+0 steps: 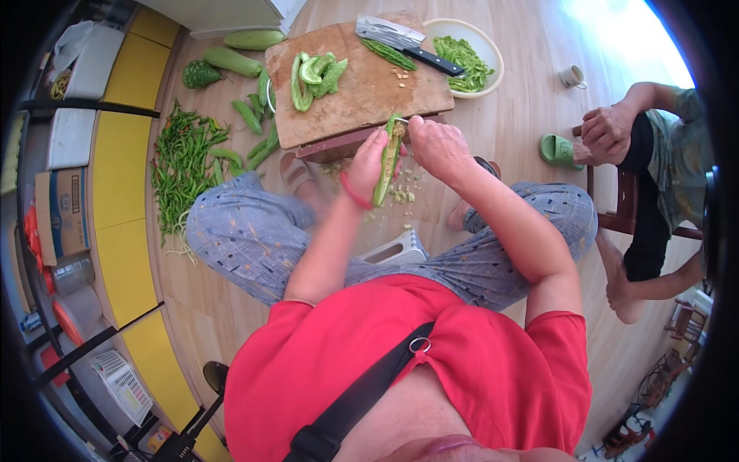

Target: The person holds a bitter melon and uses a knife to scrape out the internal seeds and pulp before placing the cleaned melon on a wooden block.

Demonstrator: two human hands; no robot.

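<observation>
My left hand (366, 166) is closed round a long bitter melon half (389, 165), held upright with its hollow, seedy side showing. My right hand (440, 145) grips what looks like a metal spoon (401, 120), its bright end at the melon's upper part; the fingers hide most of it. Just beyond my hands is a wooden cutting board (354, 85). On its left lie hollowed green melon pieces (317, 77). A cleaver (412, 46) with a black handle rests at its far right, beside an uncut-side-up bumpy melon half (388, 54).
A white bowl (499, 69) of green slices (462, 65) stands right of the board. Green chillies (185, 162) and whole gourds (231, 60) lie on the floor at left. Seed scraps (402, 195) lie below my hands. Another person's hands (608, 131) and a cup (572, 76) are at right.
</observation>
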